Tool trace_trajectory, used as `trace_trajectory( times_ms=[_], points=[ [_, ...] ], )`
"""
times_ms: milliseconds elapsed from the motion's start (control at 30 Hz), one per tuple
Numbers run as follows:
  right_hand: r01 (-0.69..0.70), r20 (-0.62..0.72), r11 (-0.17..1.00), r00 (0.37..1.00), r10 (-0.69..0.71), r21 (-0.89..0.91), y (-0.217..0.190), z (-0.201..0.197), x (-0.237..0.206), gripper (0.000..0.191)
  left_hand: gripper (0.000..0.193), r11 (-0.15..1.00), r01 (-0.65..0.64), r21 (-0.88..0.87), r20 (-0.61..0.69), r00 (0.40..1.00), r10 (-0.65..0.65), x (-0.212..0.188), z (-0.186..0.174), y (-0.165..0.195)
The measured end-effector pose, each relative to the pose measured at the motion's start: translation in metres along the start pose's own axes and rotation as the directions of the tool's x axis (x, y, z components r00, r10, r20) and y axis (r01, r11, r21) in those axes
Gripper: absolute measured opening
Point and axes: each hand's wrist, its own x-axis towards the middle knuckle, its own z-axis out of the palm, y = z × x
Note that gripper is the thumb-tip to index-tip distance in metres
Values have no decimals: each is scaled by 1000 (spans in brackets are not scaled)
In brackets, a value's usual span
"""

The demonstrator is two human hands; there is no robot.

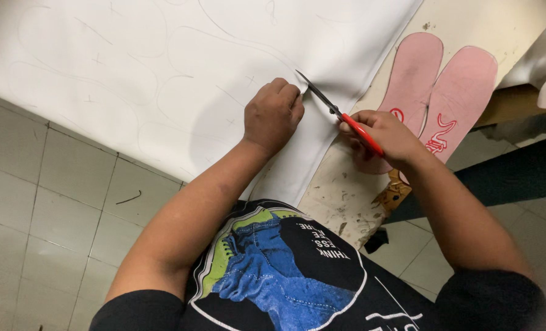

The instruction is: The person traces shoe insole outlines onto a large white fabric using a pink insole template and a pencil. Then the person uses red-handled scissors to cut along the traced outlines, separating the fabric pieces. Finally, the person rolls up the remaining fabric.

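The right hand (388, 136) is closed around the red handles of a pair of scissors (340, 114), fingers through the loops. The scissors' long axis runs on a diagonal, handles low toward four o'clock and the dark blades pointing up toward ten o'clock, with the tip at the edge of a large white sheet (162, 73). The left hand (273, 114) is curled shut just beside the blades, at nine o'clock of them, its knuckles up and fingertips pinching the sheet's cut edge. The sheet is spread over the bench (340, 190) and hangs past its near edge above the grey tiled floor (46, 202); faint pen outlines of curved shapes and small crosses are drawn across it. At two o'clock of the right hand two pink insole-shaped patterns (444, 86) lie side by side on the bench, their long axes leaning toward one o'clock, the lower ends partly hidden behind the right hand and wrist. The bench top showing beside the sheet is pale and stained.
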Motion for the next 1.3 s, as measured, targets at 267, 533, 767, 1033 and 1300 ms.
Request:
trace_trajectory(
  times_ms=[267,533,767,1033,1300],
  points=[
    [28,-83,990,996,-40,-138,-7,5,-10,33,10,998,52,-35,43,998,-50,-3,-3,1],
    [19,-11,987,1000,-21,-157,-19,3,-4,36,6,987,82,-141,-52,995,-90,-5,-9,3],
    [47,131,999,990,-45,-18,3,-7,-5,38,12,995,49,-83,-28,998,-52,-7,-10,10],
    [30,124,999,992,-33,27,-2,-6,-2,40,23,1000,29,4,-47,998,-29,4,-3,9],
    [47,80,996,996,-41,-80,-33,11,12,41,8,1000,-6,-1,-80,997,6,0,-7,8]
  ],
)
